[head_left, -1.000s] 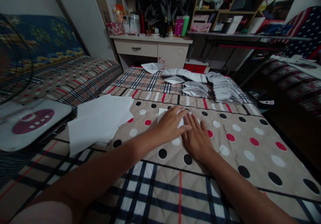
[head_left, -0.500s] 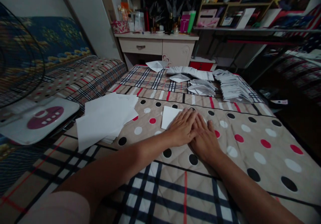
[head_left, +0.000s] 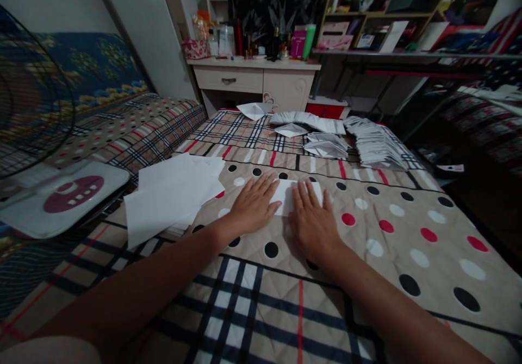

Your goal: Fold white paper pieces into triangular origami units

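Observation:
A small folded sheet of white paper point(head_left: 284, 196) lies flat on the patterned bedspread point(head_left: 261, 269) in front of me. My left hand point(head_left: 253, 204) rests flat over its left end, fingers stretched out and the thumb toward the middle. Over its right part lies my right hand point(head_left: 312, 217), palm down with the fingers extended. Between the two hands a strip of the paper shows; the rest is partly covered. Left of my left hand is a loose pile of white sheets point(head_left: 171, 193).
Toward the bed's far edge lie folded paper pieces point(head_left: 326, 144), a row of them point(head_left: 308, 120), and a large stack point(head_left: 379, 144). One folded piece point(head_left: 255, 111) sits farther back. A fan base point(head_left: 65, 195) stands at left; a dresser point(head_left: 255, 76) is behind the bed.
My hands were together, overlapping on the paper's right part. Now they are apart: the left hand has slid left to the paper's left end, and the right hand has shifted slightly left.

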`<state>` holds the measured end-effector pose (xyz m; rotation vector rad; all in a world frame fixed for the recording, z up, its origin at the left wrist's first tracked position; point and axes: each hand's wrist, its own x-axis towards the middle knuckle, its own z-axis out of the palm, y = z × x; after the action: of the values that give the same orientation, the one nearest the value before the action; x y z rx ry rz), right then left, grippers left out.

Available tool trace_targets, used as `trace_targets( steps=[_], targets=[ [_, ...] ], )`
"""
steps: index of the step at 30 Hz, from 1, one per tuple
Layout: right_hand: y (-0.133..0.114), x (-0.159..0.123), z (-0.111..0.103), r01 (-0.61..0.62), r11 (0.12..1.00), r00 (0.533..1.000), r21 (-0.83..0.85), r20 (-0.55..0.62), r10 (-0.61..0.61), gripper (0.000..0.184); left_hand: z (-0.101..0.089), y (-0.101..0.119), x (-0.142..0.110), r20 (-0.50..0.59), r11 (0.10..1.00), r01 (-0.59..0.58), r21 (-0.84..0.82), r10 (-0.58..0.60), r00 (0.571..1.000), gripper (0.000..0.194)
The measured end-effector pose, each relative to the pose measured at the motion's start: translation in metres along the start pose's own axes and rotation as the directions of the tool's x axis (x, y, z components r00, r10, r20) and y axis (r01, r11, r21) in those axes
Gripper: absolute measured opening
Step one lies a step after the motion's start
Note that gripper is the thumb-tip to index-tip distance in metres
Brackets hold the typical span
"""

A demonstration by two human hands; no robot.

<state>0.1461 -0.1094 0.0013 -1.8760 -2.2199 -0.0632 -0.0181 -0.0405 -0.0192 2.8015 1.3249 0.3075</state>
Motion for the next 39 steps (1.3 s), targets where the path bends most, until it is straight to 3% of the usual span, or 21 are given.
trace_targets(
  steps=[3,5,9,14,18,22,25,28,31,33,35,37,39],
  targets=[
    [-0.028,0.013,0.001,0.128,0.969,0.988,0.211,0.057,-0.143,0.066,0.002,0.0,0.0,0.01,0.999,-0.033,0.031,0.033,0.999,0.057],
    [-0.033,0.018,0.005,0.144,0.952,0.983,0.271,0.072,-0.169,0.068,0.003,-0.001,0.0,0.013,0.998,-0.044,0.038,0.043,0.999,0.057],
    [-0.004,0.012,0.008,0.138,0.974,0.981,0.181,0.113,-0.16,0.063,0.004,-0.002,0.0,-0.013,1.0,-0.011,0.01,0.011,1.0,0.056],
    [0.033,0.0,0.008,-0.019,1.0,0.996,0.013,0.084,0.018,0.074,-0.002,0.002,0.003,-0.035,1.0,-0.002,-0.028,0.001,0.999,0.054],
    [0.032,0.001,0.013,-0.062,0.998,0.997,-0.027,0.048,0.064,0.074,-0.016,0.001,0.023,-0.04,0.998,0.046,-0.047,-0.048,0.998,0.049],
    [0.03,0.002,0.014,-0.054,0.998,0.997,-0.021,0.054,0.055,0.073,-0.026,-0.006,0.058,0.004,0.986,0.122,-0.114,-0.123,0.992,0.06],
    [0.033,0.001,0.014,-0.044,0.999,0.998,0.022,0.043,0.043,0.071,-0.022,-0.014,0.076,0.078,0.954,0.143,-0.262,-0.127,0.989,0.054],
    [0.039,0.001,0.016,-0.036,0.985,0.999,0.166,-0.013,0.039,0.067,-0.013,-0.019,0.08,0.071,0.895,0.137,-0.424,-0.118,0.991,0.045],
    [0.044,0.004,0.019,-0.083,0.872,0.96,0.482,-0.196,0.2,0.068,-0.004,-0.017,0.078,-0.014,0.748,0.173,-0.641,-0.237,0.971,0.037],
    [0.045,0.007,0.019,-0.079,0.69,0.867,0.72,-0.292,0.404,0.069,0.0,-0.012,0.075,-0.063,0.588,0.179,-0.789,-0.366,0.928,0.032],
    [0.045,0.011,0.017,-0.02,0.474,0.792,0.88,-0.276,0.545,0.066,0.004,-0.004,0.073,-0.067,0.378,0.13,-0.917,-0.467,0.882,0.031],
    [0.044,0.014,0.013,0.016,0.281,0.782,0.96,-0.187,0.595,0.064,0.006,0.006,0.071,0.002,0.12,0.07,-0.99,-0.493,0.87,0.035],
    [0.043,0.016,0.01,0.011,0.133,0.792,0.991,-0.09,0.604,0.066,0.006,0.015,0.069,0.099,-0.089,0.067,-0.994,-0.448,0.889,0.041]
  ],
)
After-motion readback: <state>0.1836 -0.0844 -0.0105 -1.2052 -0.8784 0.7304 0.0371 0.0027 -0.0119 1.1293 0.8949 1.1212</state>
